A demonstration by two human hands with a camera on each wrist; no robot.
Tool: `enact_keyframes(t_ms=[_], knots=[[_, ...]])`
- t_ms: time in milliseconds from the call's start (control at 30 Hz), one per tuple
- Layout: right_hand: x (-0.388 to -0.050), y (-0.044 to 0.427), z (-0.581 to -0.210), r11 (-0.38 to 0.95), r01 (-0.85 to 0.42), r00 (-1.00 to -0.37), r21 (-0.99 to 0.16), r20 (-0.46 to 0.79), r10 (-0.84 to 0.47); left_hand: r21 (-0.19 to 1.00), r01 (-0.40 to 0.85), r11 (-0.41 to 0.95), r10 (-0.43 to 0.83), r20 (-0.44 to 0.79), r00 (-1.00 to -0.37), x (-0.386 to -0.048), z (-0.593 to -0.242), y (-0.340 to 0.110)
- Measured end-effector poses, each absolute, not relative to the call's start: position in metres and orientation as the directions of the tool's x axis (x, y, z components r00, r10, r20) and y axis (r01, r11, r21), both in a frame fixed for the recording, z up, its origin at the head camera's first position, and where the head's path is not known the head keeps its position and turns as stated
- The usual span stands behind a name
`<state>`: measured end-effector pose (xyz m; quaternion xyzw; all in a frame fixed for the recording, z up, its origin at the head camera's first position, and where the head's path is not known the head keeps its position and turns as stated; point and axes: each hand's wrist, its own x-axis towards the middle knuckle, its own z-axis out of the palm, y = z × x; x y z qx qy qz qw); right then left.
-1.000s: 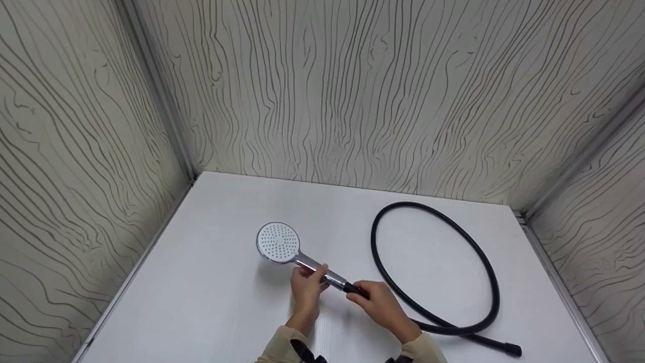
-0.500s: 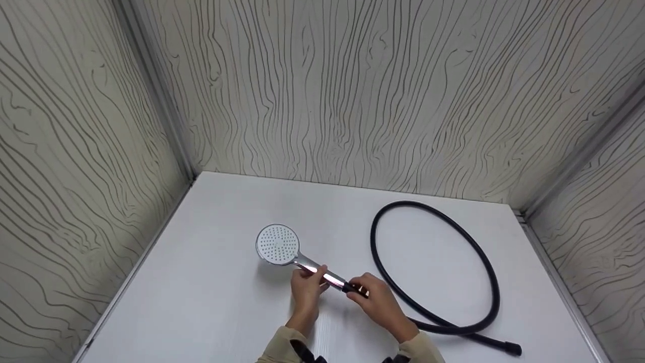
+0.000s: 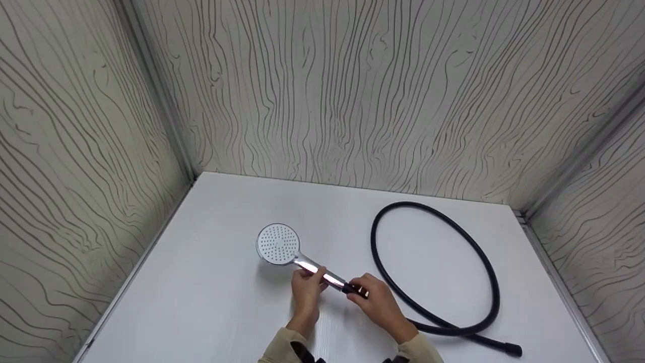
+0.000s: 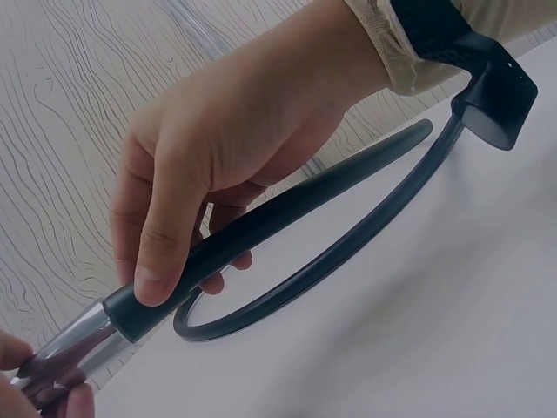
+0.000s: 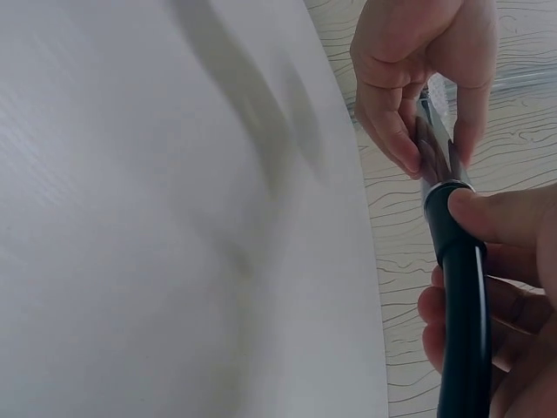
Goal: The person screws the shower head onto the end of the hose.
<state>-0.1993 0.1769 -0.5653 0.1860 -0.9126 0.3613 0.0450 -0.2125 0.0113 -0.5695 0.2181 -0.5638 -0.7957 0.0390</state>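
Note:
A chrome hand shower [image 3: 277,244] with a white, dotted spray face is held above the white table, face up. My left hand [image 3: 306,292] grips its chrome handle [image 3: 335,281] between thumb and fingers. My right hand [image 3: 379,302] pinches the end of a black shower hose [image 3: 497,292] at the handle's lower end. In the right wrist view, the hose's black end fitting [image 5: 448,213] meets the handle with no visible gap, my right thumb lying on it. How far the fitting is threaded on is hidden. In the left wrist view my left fingertips [image 4: 78,405] hold the handle.
The hose loops across the right side of the white table [image 3: 227,302] and crosses itself. Its free end fitting [image 3: 513,349] lies near the front right. Wood-patterned panels [image 3: 322,91] enclose the back and both sides.
The right fingers have shifted their hold on the hose end, the knuckles now slightly higher. The left hand and the hand shower stay almost in place.

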Motion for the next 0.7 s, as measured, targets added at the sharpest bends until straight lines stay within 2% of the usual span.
enact_keyframes(t_ms=[267, 700], knots=[[-0.1991, 0.1773, -0.5669, 0.67, -0.396, -0.918, -0.629, 0.238, -0.319, 0.917, -0.189, -0.35, -0.323, -0.308, -0.895, -0.2123, -0.5741, 0.0108], [-0.1989, 0.1777, -0.5661, 0.697, -0.362, -0.931, -0.619, 0.197, -0.308, 0.916, -0.187, -0.355, -0.295, -0.299, -0.908, -0.2103, -0.5732, 0.0084]])
